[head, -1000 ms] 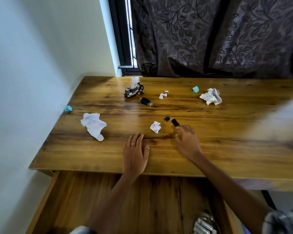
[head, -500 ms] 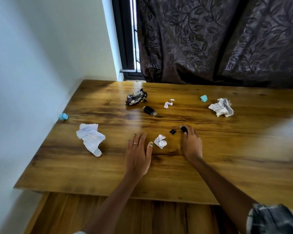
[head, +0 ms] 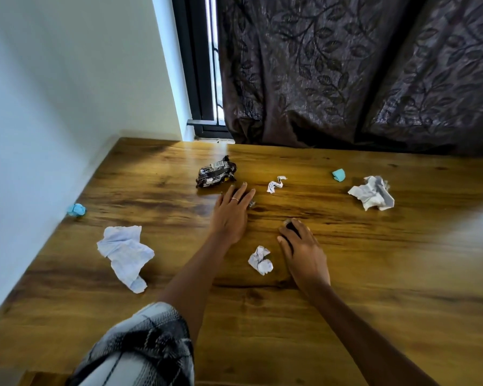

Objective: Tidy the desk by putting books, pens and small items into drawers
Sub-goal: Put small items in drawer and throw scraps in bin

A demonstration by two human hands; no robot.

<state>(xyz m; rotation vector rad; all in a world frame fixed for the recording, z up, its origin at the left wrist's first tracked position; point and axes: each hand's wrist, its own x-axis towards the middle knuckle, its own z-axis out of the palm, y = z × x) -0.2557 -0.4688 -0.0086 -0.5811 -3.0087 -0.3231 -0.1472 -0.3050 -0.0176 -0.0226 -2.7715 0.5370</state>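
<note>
Wooden desk [head: 346,288] strewn with crumpled papers [head: 124,253], dark wrapper [head: 215,174], teal scraps [head: 338,174]

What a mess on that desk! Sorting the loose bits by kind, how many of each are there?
White crumpled papers: 4
Blue-green scraps: 2
Dark wrapper: 1
Small dark items, each mostly hidden under a hand: 2
Total: 9

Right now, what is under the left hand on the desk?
Only a small shiny tip pokes out beside the left hand, whose straight fingers lie over it on the desk. The rest is covered, so I cannot identify it.
</note>
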